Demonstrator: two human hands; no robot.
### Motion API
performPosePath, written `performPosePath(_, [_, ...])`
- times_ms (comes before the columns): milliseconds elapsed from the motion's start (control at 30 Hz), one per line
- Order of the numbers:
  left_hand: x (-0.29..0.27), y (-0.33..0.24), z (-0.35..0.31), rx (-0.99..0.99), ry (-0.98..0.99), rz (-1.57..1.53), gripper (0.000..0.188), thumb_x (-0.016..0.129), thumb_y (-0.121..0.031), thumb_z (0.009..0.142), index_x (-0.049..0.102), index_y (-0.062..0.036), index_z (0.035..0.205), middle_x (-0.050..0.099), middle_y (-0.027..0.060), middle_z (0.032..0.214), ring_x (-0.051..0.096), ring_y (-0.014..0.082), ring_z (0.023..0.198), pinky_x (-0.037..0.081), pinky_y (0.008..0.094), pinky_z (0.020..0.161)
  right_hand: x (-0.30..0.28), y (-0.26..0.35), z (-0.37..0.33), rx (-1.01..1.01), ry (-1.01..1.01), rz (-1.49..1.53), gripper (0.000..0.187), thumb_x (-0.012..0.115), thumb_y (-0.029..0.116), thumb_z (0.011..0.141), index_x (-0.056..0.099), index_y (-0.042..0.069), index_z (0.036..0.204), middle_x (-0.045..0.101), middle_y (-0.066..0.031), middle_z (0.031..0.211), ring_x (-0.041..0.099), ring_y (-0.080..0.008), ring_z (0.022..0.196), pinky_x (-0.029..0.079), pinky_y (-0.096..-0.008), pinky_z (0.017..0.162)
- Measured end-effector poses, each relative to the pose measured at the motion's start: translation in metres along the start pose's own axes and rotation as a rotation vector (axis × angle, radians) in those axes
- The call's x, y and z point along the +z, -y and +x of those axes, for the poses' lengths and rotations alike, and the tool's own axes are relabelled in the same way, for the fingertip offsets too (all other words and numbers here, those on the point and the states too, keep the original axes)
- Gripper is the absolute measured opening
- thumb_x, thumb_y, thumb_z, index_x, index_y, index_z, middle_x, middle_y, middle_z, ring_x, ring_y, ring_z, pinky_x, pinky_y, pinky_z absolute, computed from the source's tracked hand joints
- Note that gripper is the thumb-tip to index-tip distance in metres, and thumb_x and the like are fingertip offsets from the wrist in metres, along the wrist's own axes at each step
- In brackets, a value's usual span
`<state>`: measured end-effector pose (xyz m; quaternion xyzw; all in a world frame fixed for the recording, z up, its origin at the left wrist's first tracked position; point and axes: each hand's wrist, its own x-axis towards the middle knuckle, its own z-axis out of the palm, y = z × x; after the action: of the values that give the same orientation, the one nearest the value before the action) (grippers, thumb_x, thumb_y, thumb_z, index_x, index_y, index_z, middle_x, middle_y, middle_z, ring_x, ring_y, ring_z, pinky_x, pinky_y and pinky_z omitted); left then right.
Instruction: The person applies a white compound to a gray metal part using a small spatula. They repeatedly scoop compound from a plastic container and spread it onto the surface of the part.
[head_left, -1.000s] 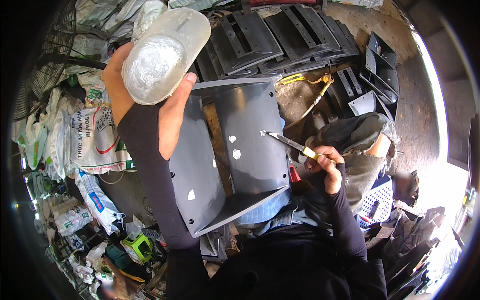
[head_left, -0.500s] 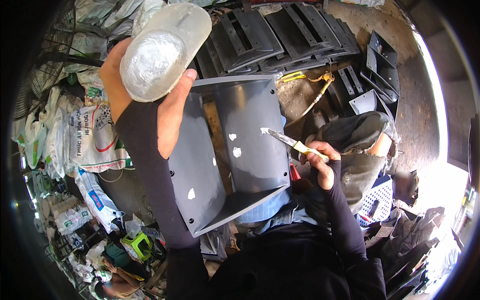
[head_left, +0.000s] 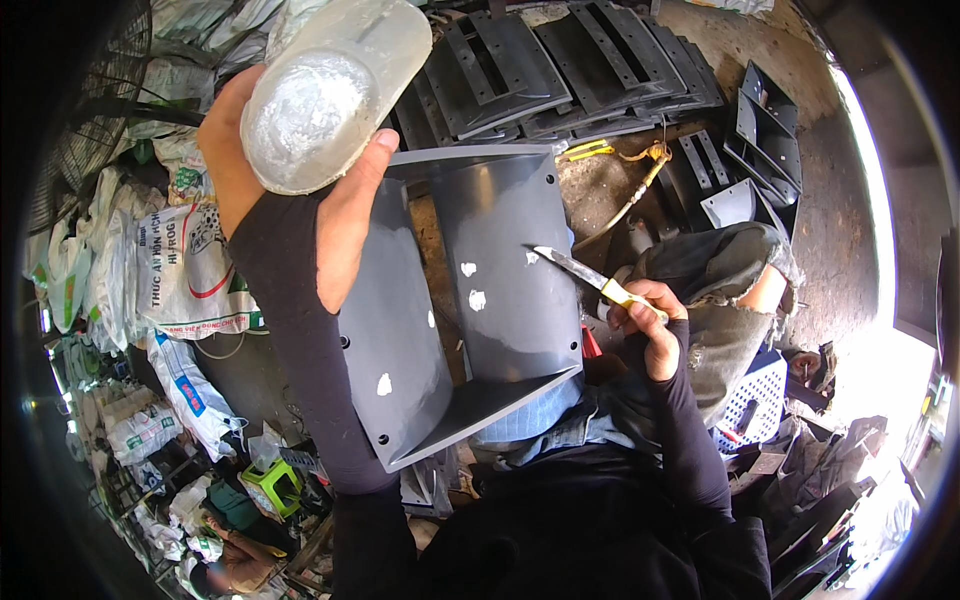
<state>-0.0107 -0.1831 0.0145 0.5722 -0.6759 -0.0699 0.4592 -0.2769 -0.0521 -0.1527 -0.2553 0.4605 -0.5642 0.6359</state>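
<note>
Now the left hand (head_left: pixel 347 225) has its fingers curled round the tub (head_left: pixel 390 70) by the casing's (head_left: pixel 510 325) far-left corner; right hand (head_left: pixel 652 328) pinches the knife (head_left: pixel 588 276) over its right panel. A slip could scratch it; tilting could spill paste (head_left: pixel 310 110).

Black lettering (head_left: pixel 156 265) (red below) on white sack (head_left: pixel 212 302)

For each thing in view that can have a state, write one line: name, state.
Translucent container: tilted, white paste inside
Left hand: closed on the container
Grey frame: spotted with white patches
Knife: held, tip near one patch
Right hand: closed on the knife handle
Grey panels behind: overlapping in a row
Trouser leg: torn at the knee
Fan: cannot tell if running
</note>
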Motion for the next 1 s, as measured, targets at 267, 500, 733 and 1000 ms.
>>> performPosePath(267, [-0.001, 0.000, 0.001, 0.031, 0.005, 0.050, 0.073, 0.085, -0.007, 0.069, 0.043, 0.0007, 0.128, 0.053, 0.0124, 0.118, 0.056, 0.0207, 0.108, 0.046, 0.0329, 0.094, -0.005, -0.002, -0.002, -0.006, 0.050, -0.209, 0.020, 0.061, 0.012, 0.086, 0.064, -0.004, 0.098, 0.063, -0.0080, 0.074, 0.055, -0.0125, 0.068, 0.042, -0.0253, 0.063])
performPosePath(500, [-0.001, -0.001, -0.003, 0.048, -0.008, 0.073, 0.071, 0.084, -0.007, 0.070, 0.044, 0.0013, 0.127, 0.052, 0.0135, 0.119, 0.055, 0.0221, 0.109, 0.045, 0.0336, 0.094, -0.008, -0.005, 0.001, 0.007, 0.061, -0.104, 0.019, 0.063, 0.011, 0.085, 0.067, -0.002, 0.099, 0.066, -0.0066, 0.080, 0.056, -0.0104, 0.071, 0.043, -0.0243, 0.066])
performPosePath(733, [0.003, 0.017, 0.003, 0.265, -0.053, 0.036, 0.066, 0.082, -0.004, 0.068, 0.048, 0.0057, 0.123, 0.062, 0.0126, 0.102, 0.062, 0.0203, 0.092, 0.050, 0.0360, 0.084, -0.012, 0.015, -0.009, 0.084, 0.099, 0.071, 0.020, 0.059, 0.010, 0.084, 0.061, -0.004, 0.099, 0.062, -0.0090, 0.079, 0.055, -0.0131, 0.071, 0.044, -0.0279, 0.066])
performPosePath(1000, [0.008, 0.001, -0.004, 0.419, 0.063, -0.202, 0.077, 0.081, -0.014, 0.072, 0.039, -0.0064, 0.136, 0.048, 0.0251, 0.129, 0.055, 0.0330, 0.114, 0.046, 0.0404, 0.096, 0.009, 0.130, -0.027, -0.287, 0.232, 0.094, 0.038, 0.068, 0.037, 0.084, 0.059, 0.001, 0.093, 0.057, -0.0084, 0.066, 0.057, -0.0194, 0.063, 0.047, -0.0323, 0.060])
